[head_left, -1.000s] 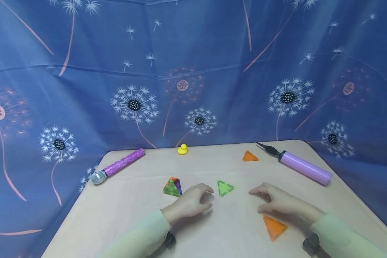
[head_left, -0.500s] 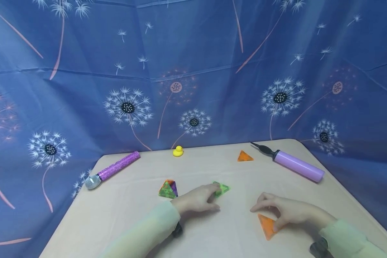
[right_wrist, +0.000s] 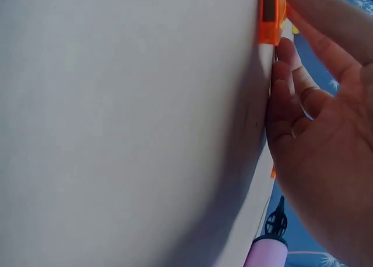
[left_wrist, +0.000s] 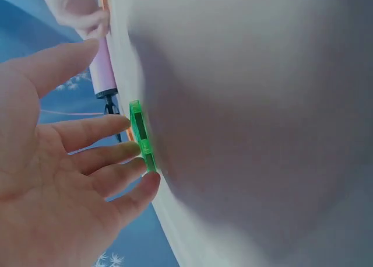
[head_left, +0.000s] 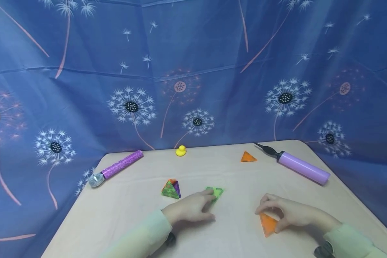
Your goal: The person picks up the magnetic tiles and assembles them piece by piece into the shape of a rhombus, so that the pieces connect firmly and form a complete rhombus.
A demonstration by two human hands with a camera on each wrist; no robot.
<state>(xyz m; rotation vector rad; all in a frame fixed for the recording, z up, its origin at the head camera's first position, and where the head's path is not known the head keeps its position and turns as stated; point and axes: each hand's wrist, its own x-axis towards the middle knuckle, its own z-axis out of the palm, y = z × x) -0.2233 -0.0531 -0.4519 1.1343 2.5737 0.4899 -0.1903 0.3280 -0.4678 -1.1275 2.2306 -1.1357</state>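
Observation:
My left hand [head_left: 190,208] has its fingertips on a translucent green triangular magnetic tile [head_left: 217,193], which lies flat on the table. In the left wrist view, the fingers reach straight to the green tile [left_wrist: 141,136] while the thumb stays well apart from it. My right hand [head_left: 293,214] holds an orange triangular magnetic tile [head_left: 268,225] by its edges, index fingertip at the far corner and thumb at the right side. The right wrist view catches the end of this orange tile [right_wrist: 268,22] close to the tabletop, under the thumb and index finger.
Left of my left hand stands a small pyramid of green, orange and purple tiles [head_left: 171,190]. Farther back are a glittery purple microphone [head_left: 120,165], a yellow rubber duck [head_left: 181,151], another orange triangular tile [head_left: 248,157] and a lilac balloon pump [head_left: 303,167]. A blue dandelion-print cloth [head_left: 232,89] hangs behind the table.
My left hand has reached the green tile and drawn it slightly left and toward me, turning it. My right hand has come down onto the orange tile and now pinches it.

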